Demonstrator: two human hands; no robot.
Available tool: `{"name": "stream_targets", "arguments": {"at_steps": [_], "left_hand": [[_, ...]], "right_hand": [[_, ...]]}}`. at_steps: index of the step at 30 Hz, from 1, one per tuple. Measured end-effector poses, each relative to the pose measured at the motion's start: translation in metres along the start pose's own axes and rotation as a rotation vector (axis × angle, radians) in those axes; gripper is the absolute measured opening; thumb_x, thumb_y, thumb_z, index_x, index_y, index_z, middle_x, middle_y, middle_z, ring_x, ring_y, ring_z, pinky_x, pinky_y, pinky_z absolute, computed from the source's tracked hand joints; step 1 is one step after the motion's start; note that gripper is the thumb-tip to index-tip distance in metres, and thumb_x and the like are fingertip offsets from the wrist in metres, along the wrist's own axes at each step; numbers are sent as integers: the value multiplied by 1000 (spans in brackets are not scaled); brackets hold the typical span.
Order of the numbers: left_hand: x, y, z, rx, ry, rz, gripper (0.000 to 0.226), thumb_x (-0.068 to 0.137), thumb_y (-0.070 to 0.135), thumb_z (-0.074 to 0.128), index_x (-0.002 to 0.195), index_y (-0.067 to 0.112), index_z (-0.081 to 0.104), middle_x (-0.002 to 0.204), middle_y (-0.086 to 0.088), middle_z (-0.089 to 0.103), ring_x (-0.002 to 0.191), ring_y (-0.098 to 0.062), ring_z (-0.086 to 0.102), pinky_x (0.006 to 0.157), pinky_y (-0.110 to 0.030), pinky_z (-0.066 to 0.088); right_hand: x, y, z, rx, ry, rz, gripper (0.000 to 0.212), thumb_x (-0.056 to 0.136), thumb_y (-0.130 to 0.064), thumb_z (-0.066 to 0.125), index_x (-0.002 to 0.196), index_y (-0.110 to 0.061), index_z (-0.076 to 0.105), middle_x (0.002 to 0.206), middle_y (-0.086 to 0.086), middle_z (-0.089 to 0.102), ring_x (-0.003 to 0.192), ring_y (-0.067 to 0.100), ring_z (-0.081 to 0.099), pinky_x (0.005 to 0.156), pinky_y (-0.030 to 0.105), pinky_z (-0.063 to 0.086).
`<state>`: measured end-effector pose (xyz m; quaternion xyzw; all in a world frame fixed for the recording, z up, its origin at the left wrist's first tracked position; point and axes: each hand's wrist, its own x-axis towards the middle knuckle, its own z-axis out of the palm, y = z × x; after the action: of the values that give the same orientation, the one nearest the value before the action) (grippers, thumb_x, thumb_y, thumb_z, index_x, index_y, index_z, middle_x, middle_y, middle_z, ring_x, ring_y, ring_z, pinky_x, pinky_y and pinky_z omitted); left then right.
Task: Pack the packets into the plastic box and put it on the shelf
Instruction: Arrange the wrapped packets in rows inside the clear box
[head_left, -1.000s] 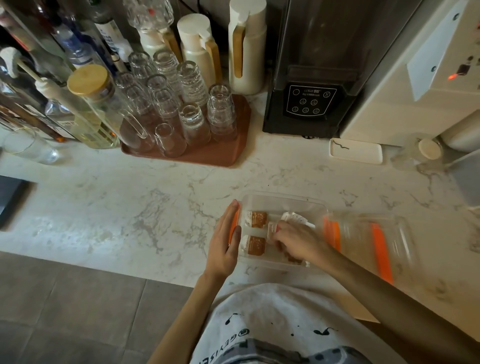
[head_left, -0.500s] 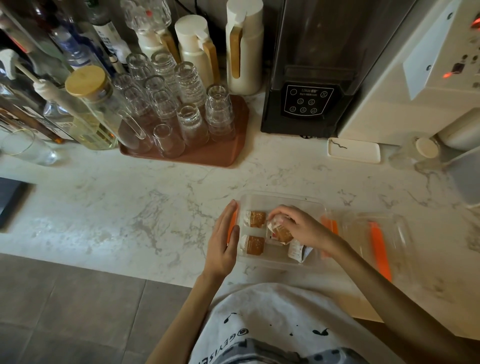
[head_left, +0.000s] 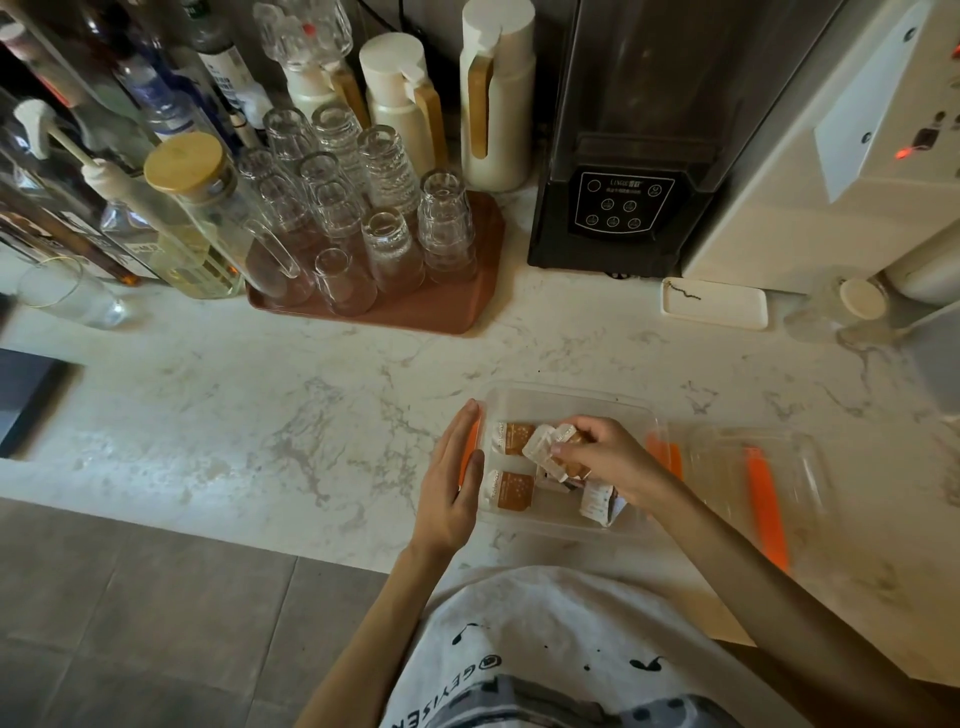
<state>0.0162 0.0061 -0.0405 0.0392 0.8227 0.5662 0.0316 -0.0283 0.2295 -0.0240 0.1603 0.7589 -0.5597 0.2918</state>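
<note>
1. I count one clear plastic box (head_left: 566, 525) on the marble tabletop (head_left: 260, 415), at 6 o'clock in my view.
2. Two packets (head_left: 511, 489) lie flat at its 9 o'clock end; another (head_left: 597, 500) leans at 3 o'clock.
3. My right hand (head_left: 605, 457) hovers over the box, fingers (head_left: 569, 447) pinched on a small bunch of packets (head_left: 545, 449); I can't count them.
4. My left hand (head_left: 451, 486) lies flat, fingers straight and empty, against the box's 9 o'clock wall.
5. One lid (head_left: 753, 473) rests at 3 o'clock.

dim warm light, wide-angle edge bending, slight blur at right.
</note>
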Motion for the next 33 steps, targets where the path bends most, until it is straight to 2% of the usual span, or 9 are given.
{"name": "stream_targets", "arguments": {"at_steps": [6, 10, 13, 16, 19, 21, 23, 27, 33], "left_hand": [[0, 1, 0, 14, 1, -3, 51, 106, 25, 40, 156, 13, 38, 162, 4, 39, 152, -10, 34, 124, -39, 32], [0, 2, -1, 12, 5, -2, 55, 105, 34, 38, 155, 12, 39, 162, 3, 40, 152, -9, 34, 124, -40, 32], [0, 2, -1, 4, 3, -1, 54, 105, 30, 39, 155, 11, 38, 163, 1, 39, 153, -11, 34, 124, -43, 32], [-1, 2, -1, 8, 4, -1, 54, 105, 32, 38, 155, 12, 39, 163, 2, 39, 153, -10, 33, 124, -42, 32], [-1, 2, -1, 9, 6, -2, 55, 105, 35, 38, 155, 13, 39, 163, 3, 39, 152, -9, 33, 124, -41, 32], [-1, 2, -1, 11, 10, -3, 54, 105, 34, 39, 156, 13, 39, 163, 3, 40, 152, -8, 34, 124, -42, 33], [-1, 2, -1, 12, 11, -6, 52, 106, 30, 40, 156, 14, 39, 163, 4, 40, 152, -9, 34, 123, -44, 34], [-1, 2, -1, 21, 13, 1, 50, 106, 26, 41, 155, 14, 39, 162, 3, 40, 152, -9, 34, 123, -43, 34], [-1, 2, 0, 34, 4, 11, 50, 106, 20, 41, 155, 10, 40, 163, 1, 39, 153, -10, 33, 125, -41, 31]], "right_hand": [[1, -7, 18, -448, 165, -228, 22, 90, -23, 69, 112, -25, 70, 96, -8, 71, 75, 12, 66, 58, 20, 46], [-9, -12, 22, -880, 361, -379, 8, 93, -20, 64, 95, -22, 72, 90, -3, 66, 73, 18, 63, 58, 26, 39], [-18, -10, 11, -1153, 173, -287, 18, 89, -9, 58, 77, -20, 66, 72, -7, 56, 62, 13, 52, 56, 25, 35], [-22, -14, -3, -1070, -26, -248, 22, 92, -11, 56, 79, -25, 67, 74, -14, 52, 64, 9, 50, 51, 19, 29], [-14, -19, -15, -684, -108, -191, 29, 97, -9, 53, 121, -20, 66, 99, 0, 60, 80, 18, 59, 64, 25, 46], [-10, -22, -18, -390, -177, -132, 40, 93, -3, 57, 129, -20, 63, 109, -1, 67, 95, 18, 66, 80, 33, 56], [-6, -20, -15, -220, -174, -76, 42, 90, -6, 66, 129, -21, 63, 110, -4, 68, 95, 11, 68, 77, 27, 58], [6, -11, 2, -340, -82, -84, 37, 90, -15, 69, 126, -18, 64, 123, 6, 67, 107, 14, 64, 96, 39, 53], [21, -5, 48, -613, -177, -148, 28, 93, -22, 65, 120, -29, 68, 118, -3, 70, 87, 6, 63, 72, 19, 47]]}}
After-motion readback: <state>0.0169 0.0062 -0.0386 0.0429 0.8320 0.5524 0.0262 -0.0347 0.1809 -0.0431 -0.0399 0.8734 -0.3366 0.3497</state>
